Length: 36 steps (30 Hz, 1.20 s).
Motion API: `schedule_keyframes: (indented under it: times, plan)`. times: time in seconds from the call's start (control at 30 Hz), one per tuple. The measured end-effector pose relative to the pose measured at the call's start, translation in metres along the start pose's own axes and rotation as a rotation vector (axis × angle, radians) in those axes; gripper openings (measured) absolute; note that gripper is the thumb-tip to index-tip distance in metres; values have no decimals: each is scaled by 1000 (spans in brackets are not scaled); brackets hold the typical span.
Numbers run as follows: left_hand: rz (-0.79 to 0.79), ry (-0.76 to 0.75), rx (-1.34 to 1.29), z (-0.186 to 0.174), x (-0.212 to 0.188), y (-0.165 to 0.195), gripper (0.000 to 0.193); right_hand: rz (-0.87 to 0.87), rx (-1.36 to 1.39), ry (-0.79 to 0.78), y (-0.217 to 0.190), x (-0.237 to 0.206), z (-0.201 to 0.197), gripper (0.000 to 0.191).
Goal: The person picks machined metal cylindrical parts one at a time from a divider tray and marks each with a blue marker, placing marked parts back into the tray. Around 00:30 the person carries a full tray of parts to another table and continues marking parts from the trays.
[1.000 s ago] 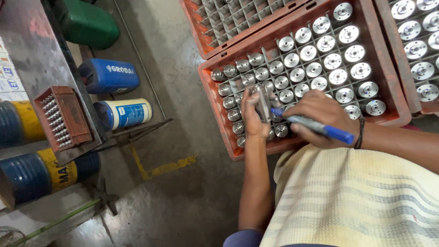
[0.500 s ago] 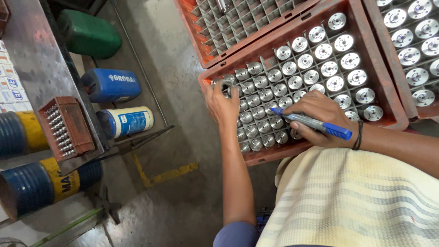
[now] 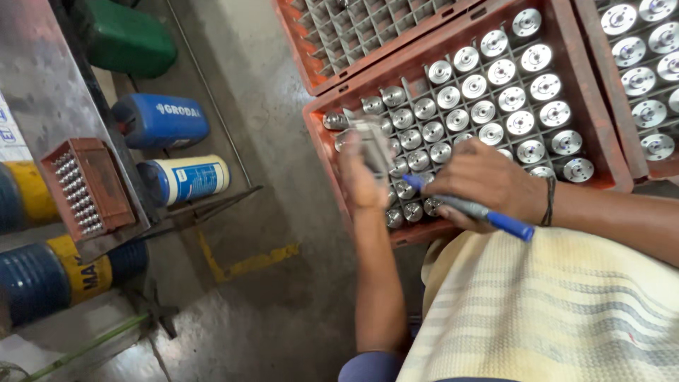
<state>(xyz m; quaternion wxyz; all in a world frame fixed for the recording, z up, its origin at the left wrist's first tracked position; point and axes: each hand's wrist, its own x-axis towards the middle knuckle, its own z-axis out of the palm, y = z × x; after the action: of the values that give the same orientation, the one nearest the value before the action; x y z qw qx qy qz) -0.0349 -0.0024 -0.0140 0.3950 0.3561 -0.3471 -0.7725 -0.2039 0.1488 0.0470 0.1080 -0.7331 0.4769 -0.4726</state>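
Observation:
My left hand (image 3: 359, 177) is closed around a shiny metal cylindrical part (image 3: 373, 141), held over the near left corner of an orange divided crate (image 3: 601, 152). The crate's cells hold several similar round metal parts (image 3: 495, 99). My right hand (image 3: 488, 185) grips a blue marker pen (image 3: 470, 207), whose tip points toward the held part. Both hands hover above the crate's front rows. A cream striped cloth (image 3: 552, 311) covers my lap below the right forearm.
A second orange crate (image 3: 339, 42) with mostly empty cells lies behind, and a third with metal parts (image 3: 647, 78) sits at the right. Left on the concrete floor lie a green can (image 3: 127, 39), blue canisters (image 3: 159, 120), a blue-yellow drum (image 3: 56, 272) and a small red tray (image 3: 88, 185).
My left hand has lifted a metal part out of the crate's left side and brought it toward the marker. The right hand with the marker stayed nearly in place.

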Motion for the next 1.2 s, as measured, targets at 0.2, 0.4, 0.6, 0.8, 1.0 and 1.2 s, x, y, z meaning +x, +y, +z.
schedule_keyframes:
  times: [0.2,0.4,0.6,0.8,1.0,1.2]
  plan:
    - [-110,77,78,11,-26,-39,35,88,-8,-87,-4,-8,1,22]
    - [-119,45,51,11,-28,-48,30,161,45,28,-4,-20,4,14]
    - [-171,-16,-92,9,-21,-41,31,170,61,78,-4,-18,4,16]
    - [700,257,1433,-8,14,6,32,299,42,103,-5,-12,-4,25]
    - [329,249,1427,-23,42,38,38,289,54,83,-7,-9,-5,27]
    - [338,296,1901,-23,68,49,41,335,50,53,-5,-14,-5,27]
